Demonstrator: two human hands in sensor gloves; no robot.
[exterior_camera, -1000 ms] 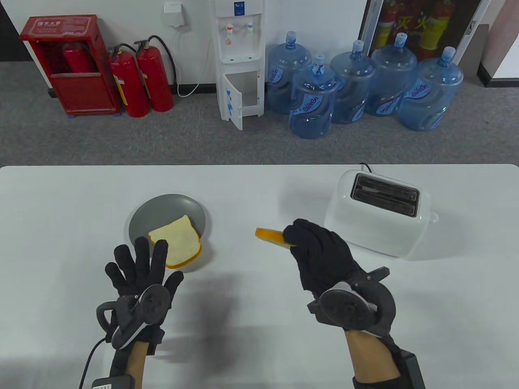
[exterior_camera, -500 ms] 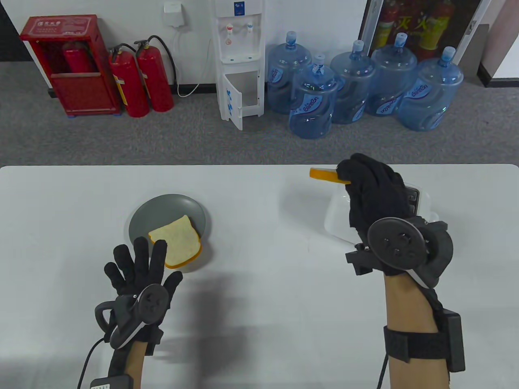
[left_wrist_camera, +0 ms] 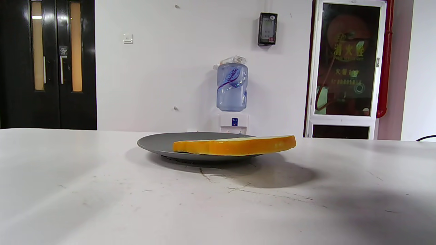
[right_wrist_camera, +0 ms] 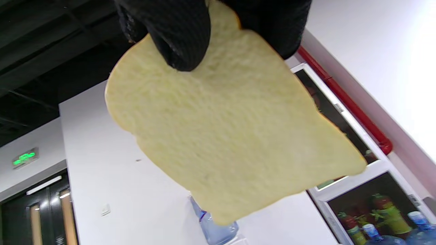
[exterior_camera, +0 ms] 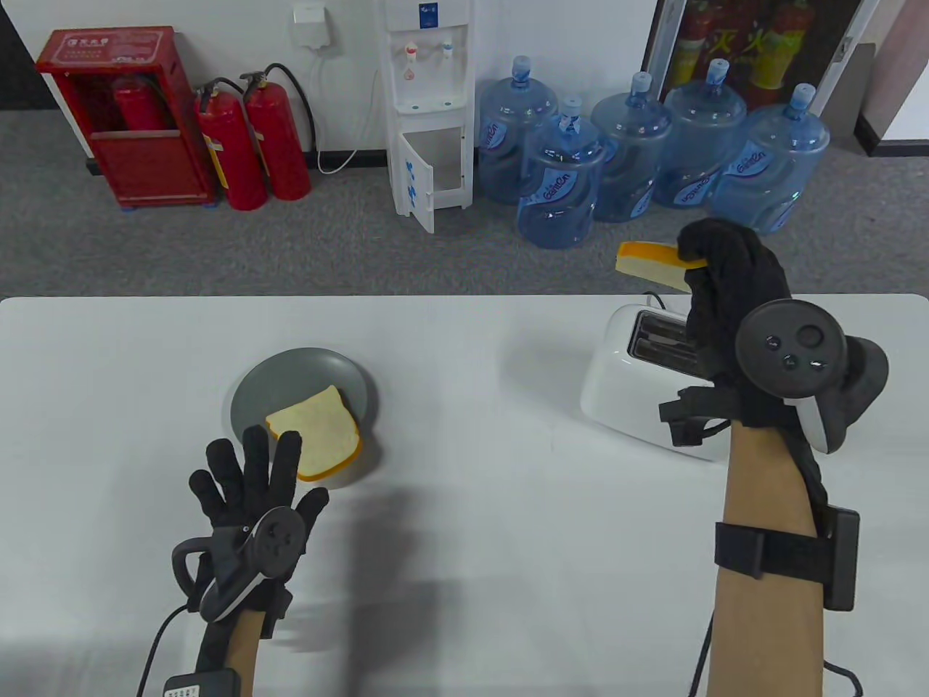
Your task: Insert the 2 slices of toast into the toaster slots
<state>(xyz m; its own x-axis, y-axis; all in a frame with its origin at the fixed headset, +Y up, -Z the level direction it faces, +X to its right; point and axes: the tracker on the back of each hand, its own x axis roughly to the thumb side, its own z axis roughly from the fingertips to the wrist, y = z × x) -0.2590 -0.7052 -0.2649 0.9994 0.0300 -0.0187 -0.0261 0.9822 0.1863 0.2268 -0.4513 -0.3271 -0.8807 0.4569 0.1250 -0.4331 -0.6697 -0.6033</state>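
My right hand (exterior_camera: 715, 272) pinches one toast slice (exterior_camera: 651, 263) and holds it high over the far side of the white toaster (exterior_camera: 624, 370). In the right wrist view the gloved fingertips (right_wrist_camera: 180, 37) grip that toast slice (right_wrist_camera: 224, 136) by its edge. The toaster's two slots (exterior_camera: 657, 337) are partly hidden behind this hand. A second toast slice (exterior_camera: 319, 433) lies on the grey plate (exterior_camera: 290, 374), overhanging its near rim; the left wrist view shows this second slice (left_wrist_camera: 235, 145) side-on upon the plate (left_wrist_camera: 160, 143). My left hand (exterior_camera: 250, 475) rests flat on the table with spread fingers, just short of the plate.
The white table (exterior_camera: 464, 523) spans the view, its far edge just behind the toaster. A black cord (exterior_camera: 657, 298) leaves the toaster's back. Beyond the table stand several water jugs (exterior_camera: 559, 185), a dispenser (exterior_camera: 428, 109) and fire extinguishers (exterior_camera: 250, 145).
My right hand has carried the toast slice from mid-table up and to the right, until it is raised above the toaster. The left hand and the plate's slice stayed put.
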